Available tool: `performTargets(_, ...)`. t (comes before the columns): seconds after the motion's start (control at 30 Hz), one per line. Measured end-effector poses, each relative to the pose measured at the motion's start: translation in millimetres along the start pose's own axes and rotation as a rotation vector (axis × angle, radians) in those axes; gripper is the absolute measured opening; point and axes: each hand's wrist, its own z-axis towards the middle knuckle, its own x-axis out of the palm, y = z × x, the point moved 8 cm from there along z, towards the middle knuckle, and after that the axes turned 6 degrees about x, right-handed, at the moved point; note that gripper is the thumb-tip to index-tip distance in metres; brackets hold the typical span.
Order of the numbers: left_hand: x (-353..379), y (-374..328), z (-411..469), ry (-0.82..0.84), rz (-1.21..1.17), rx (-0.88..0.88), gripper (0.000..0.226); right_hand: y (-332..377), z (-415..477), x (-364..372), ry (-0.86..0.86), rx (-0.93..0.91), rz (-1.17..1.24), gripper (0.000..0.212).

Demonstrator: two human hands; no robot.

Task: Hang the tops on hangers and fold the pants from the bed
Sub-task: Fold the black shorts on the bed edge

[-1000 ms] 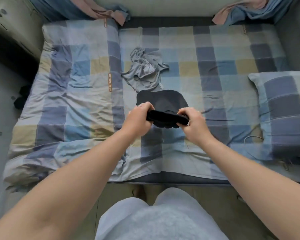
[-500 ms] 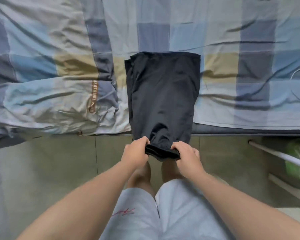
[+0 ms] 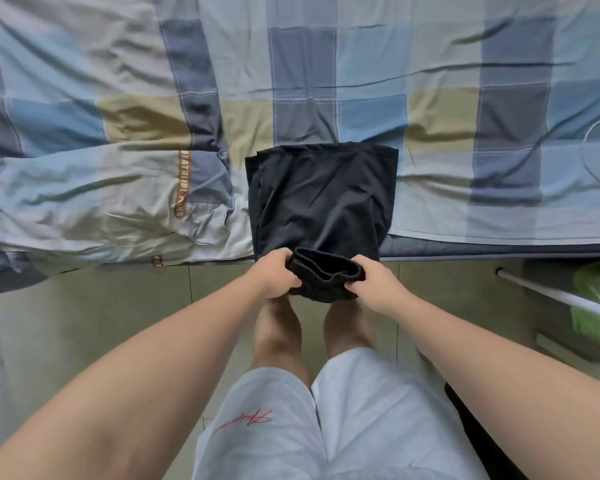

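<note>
1. A pair of black pants [image 3: 321, 199] lies doubled lengthwise into one narrow panel at the near edge of the bed [image 3: 437, 109], its straight far hem pointing toward the middle of the mattress.
2. The dark fabric is smooth with a few soft creases and rests flat on the blue, grey and tan checked sheet.
3. The waistband end reaches past the bed's edge, bunched and raised. The left hand [image 3: 277, 271] grips its left side and the right hand [image 3: 376, 285] grips its right.
</note>
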Motion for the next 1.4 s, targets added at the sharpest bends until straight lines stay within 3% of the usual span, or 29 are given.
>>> performTargets(0.17, -54, -33, 51, -0.159, -0.081, 0.093, 0.024, 40, 51, -60, -0.072, -0.04, 0.203, 0.008)
performTargets(0.37, -111, -59, 114, -0.442, -0.18, 0.191, 0.028, 80, 127, -119, -0.269, -0.052, 0.257, 0.045)
performTargets(0.53, -121, -48, 142, -0.547, -0.283, 0.169, 0.049, 74, 166, -132, -0.403, -0.022, 0.415, 0.025)
performTargets(0.67, -111, -23, 124, -0.69, -0.118, 0.12, 0.062, 44, 162, -115, -0.443, 0.004, 0.325, 0.051)
performTargets(0.8, -94, 13, 95, -0.826, -0.038, -0.054, 0.086, 4, 143, -97, -0.531, 0.093, 0.222, 0.081)
performTargets(0.93, -70, 44, 102, -0.723, -0.322, -0.108, 0.108, -22, 149, -69, -0.34, 0.125, 0.501, 0.11)
performTargets(1.07, -68, 52, 114, -0.678, -0.445, -0.112, 0.107, -23, 164, -59, -0.246, 0.129, 0.523, 0.118)
performTargets(1.23, -79, 35, 129, -0.603, -0.439, -0.115, 0.098, -13, 178, -53, -0.118, 0.163, 0.603, 0.111)
performTargets(1.3, -77, 26, 132, -0.512, -0.404, -0.119, 0.097, -8, 179, -47, -0.037, 0.161, 0.621, 0.083)
performTargets(1.37, -72, 20, 131, -0.433, -0.383, -0.115, 0.075, -2, 173, -44, 0.012, 0.149, 0.649, 0.042)
performTargets(1.4, -71, 18, 127, -0.412, -0.369, -0.12, 0.062, -2, 168, -45, 0.017, 0.152, 0.654, 0.034)
